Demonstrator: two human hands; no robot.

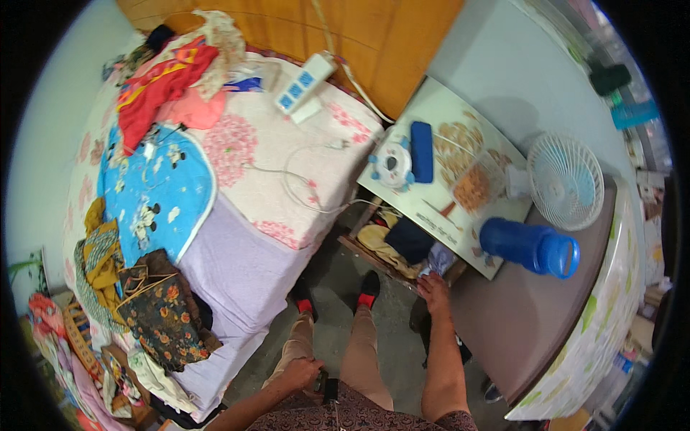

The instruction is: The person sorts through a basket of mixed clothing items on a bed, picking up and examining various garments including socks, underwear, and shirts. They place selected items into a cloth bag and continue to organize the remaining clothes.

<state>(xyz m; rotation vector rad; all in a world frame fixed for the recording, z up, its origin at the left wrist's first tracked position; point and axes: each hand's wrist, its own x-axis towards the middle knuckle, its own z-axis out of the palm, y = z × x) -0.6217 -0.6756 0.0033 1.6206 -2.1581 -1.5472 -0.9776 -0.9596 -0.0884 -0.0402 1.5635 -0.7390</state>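
My right hand (433, 291) reaches down to the front corner of an open wooden drawer (372, 257). Its fingers meet a pale blue cloth (437, 259) there; whether they grip the cloth or the drawer's edge is unclear. Folded clothes fill the drawer, among them a navy cloth (407, 240) and a tan cloth (380, 242). At my waist, my left hand (304, 373) is curled beside a small black device (330, 390) and a dark strap, its grip partly hidden. Above the drawer is a white printed tabletop (404, 188).
On the tabletop are a blue case (422, 152), a round white device (392, 164) and a plastic food container (474, 186). A blue bottle (512, 245) and a white fan (565, 180) stand right. Left is a bed (237, 291) with clothes, a power strip (305, 86) and a trailing cable (285, 172).
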